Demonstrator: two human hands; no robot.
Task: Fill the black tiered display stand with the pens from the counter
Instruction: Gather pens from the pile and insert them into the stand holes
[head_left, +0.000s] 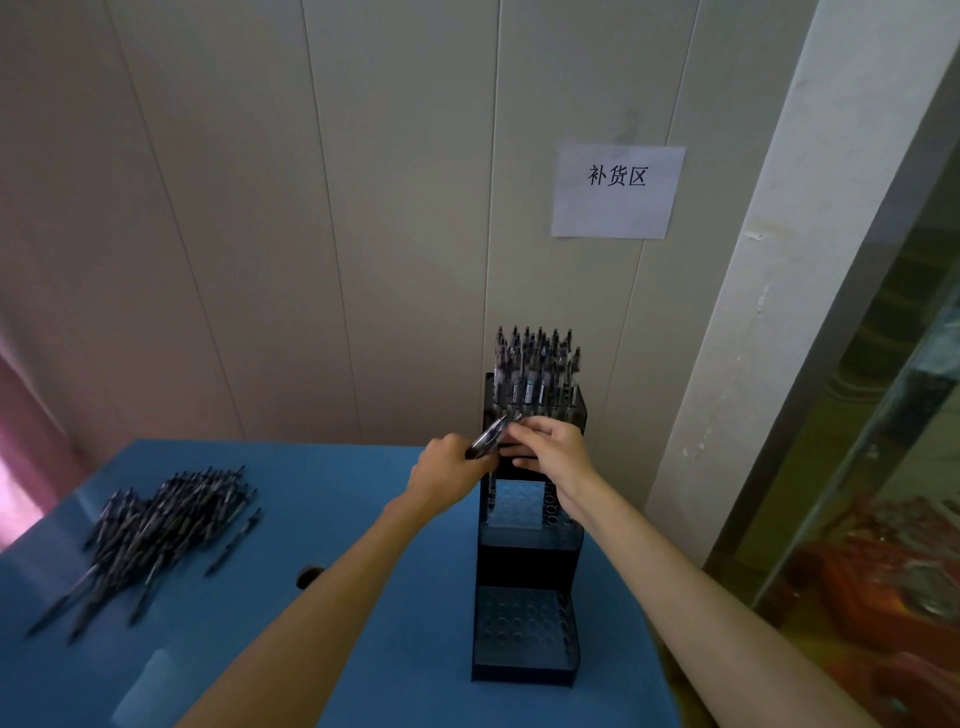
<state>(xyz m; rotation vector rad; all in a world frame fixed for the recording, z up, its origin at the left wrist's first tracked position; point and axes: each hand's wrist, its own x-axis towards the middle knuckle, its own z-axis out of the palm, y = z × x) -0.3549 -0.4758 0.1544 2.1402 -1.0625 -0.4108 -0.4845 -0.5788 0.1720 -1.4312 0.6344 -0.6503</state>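
The left hand (447, 470) is closed around a few pens (488, 437), and the right hand (553, 449) pinches their far ends. Both hover at the black tiered display stand (524, 561), right on the blue tabletop (363, 519). Its far tier is full; loose pens (156, 525) are piled at left.

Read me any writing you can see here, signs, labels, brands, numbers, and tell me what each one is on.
"补货区": printed in black on the white paper sheet stuck to the panelled wall.
Pens in the black tiered display stand: barrel markings too small and blurred to read.
Pile of pens on the blue counter: no print legible.
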